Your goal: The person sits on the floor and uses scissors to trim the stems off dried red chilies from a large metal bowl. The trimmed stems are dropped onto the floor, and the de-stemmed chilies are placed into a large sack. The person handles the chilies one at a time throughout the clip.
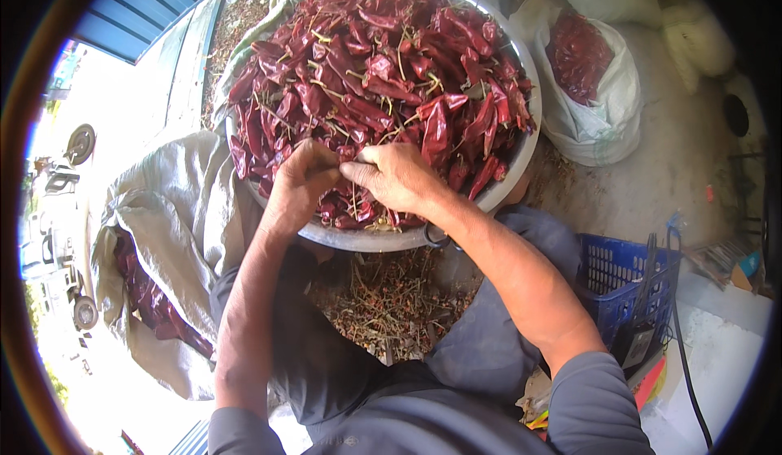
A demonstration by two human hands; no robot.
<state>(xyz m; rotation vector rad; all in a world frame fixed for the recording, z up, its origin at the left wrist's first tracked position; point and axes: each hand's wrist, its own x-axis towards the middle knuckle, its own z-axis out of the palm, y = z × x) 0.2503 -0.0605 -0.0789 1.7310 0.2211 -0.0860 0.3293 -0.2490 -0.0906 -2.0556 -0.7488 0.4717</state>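
Observation:
A wide metal basin (526, 58) is heaped with dried red chili peppers (379, 76), many with pale stems. Over the near part of the heap, my left hand (307, 177) and my right hand (394, 177) meet with thumbs and fingertips almost touching. The fingers of each are pinched together around something small and reddish between them, probably a chili; the fingertips hide most of it, and which hand grips it is unclear. More chilies lie just below and beyond both hands.
A white woven sack (611, 119) of red chilies stands at the right. Another woven sack (177, 210) with chilies lies at the left. A blue plastic crate (617, 272) is beside my right knee. Stems and debris (397, 308) cover the floor between my legs.

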